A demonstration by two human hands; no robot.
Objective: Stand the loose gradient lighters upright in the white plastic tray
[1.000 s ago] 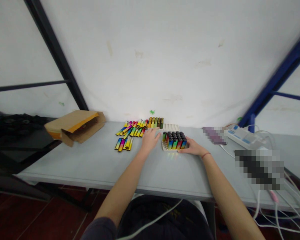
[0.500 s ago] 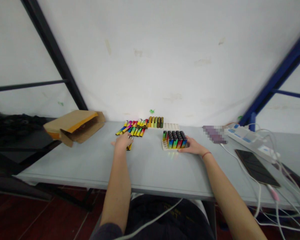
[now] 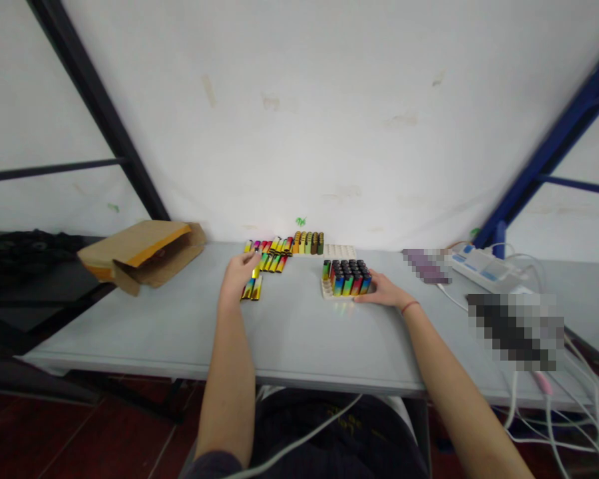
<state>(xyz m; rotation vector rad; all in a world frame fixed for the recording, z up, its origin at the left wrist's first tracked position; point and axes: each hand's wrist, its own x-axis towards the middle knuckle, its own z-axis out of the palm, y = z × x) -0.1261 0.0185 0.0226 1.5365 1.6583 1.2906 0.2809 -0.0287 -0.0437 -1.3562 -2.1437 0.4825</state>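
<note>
My left hand [image 3: 236, 274] has its fingers closed on a yellow lighter, left of the centre of the table. Just below the fingers, two shiny lighters [image 3: 252, 289] lie side by side. Beyond it lies a loose group of multicoloured lighters [image 3: 274, 261]. My right hand [image 3: 383, 291] rests against the right side of a white tray [image 3: 326, 291], fingers around its corner. Several upright lighters with black tops [image 3: 351, 278] fill most of that tray; holes show at its left side.
Behind are a row of yellow-green and dark lighters [image 3: 308, 243] and a white holed tray [image 3: 340, 251]. An open cardboard box [image 3: 142, 249] lies left. On the right are a power strip [image 3: 484, 268], cables and two partly blurred flat objects.
My left hand has moved slightly left and lifted a yellow lighter. Two lighters now show below it where one partly showed before. My right hand keeps its place at the tray.
</note>
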